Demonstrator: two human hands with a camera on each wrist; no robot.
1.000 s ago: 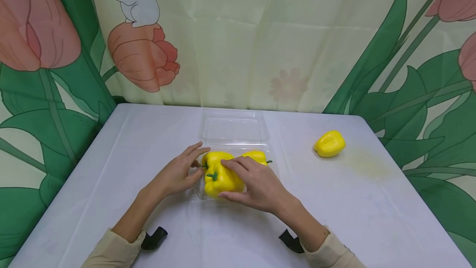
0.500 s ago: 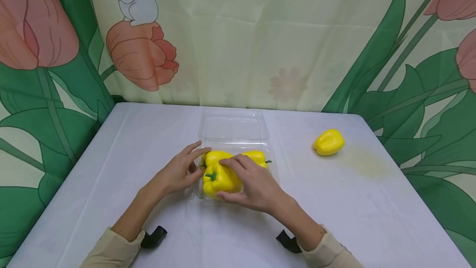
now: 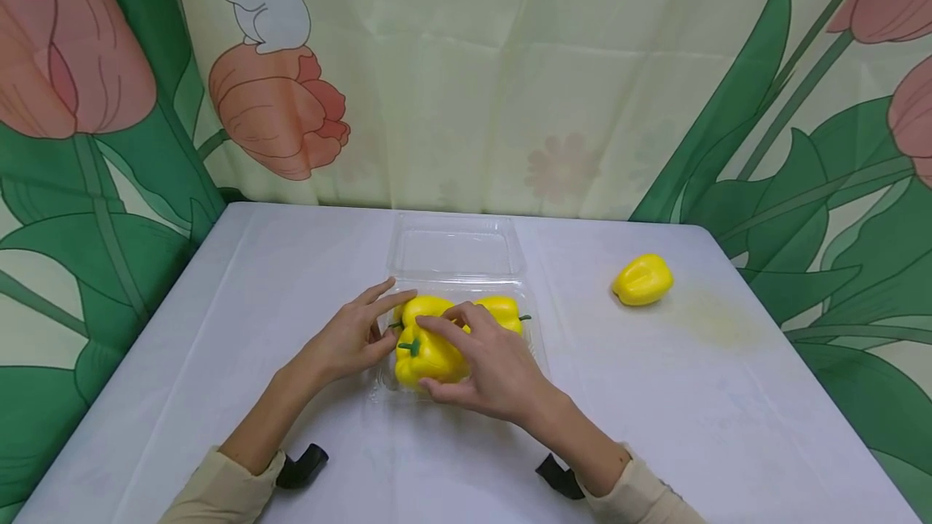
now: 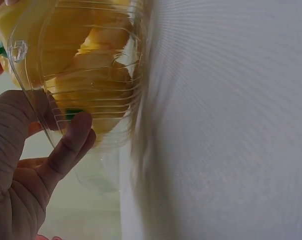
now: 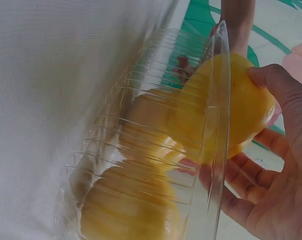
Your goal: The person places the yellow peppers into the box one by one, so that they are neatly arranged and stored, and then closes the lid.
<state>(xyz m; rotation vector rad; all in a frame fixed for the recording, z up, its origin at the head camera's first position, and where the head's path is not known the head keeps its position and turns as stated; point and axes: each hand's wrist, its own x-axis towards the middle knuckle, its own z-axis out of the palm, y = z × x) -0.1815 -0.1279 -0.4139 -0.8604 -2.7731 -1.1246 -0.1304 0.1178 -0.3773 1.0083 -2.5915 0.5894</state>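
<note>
A clear plastic clamshell container [image 3: 537,344] stands at the table's middle, its lid folded back. My left hand [image 3: 349,340] pinches its left rim, with the thumb [image 4: 73,142] on the outer wall and fingers over the edge. My right hand [image 3: 495,364] grips a yellow bell pepper [image 3: 429,357] with a green stem, tilted at the container's near left part. In the right wrist view that pepper [image 5: 243,102] rises above the rim, thumb on its top and fingers beneath. Two more yellow bell peppers lie inside, one back left [image 3: 422,310] and one back right [image 3: 502,310].
A loose yellow bell pepper [image 3: 643,280] lies on the white-covered table [image 3: 626,395] at the back right. The open lid [image 3: 457,251] lies flat behind the container. A tulip-print curtain [image 3: 466,87] hangs beyond the table's far edge.
My right hand has shifted slightly left with the bell pepper, bringing it nearer my left hand. The left hand keeps its place at the rim.
</note>
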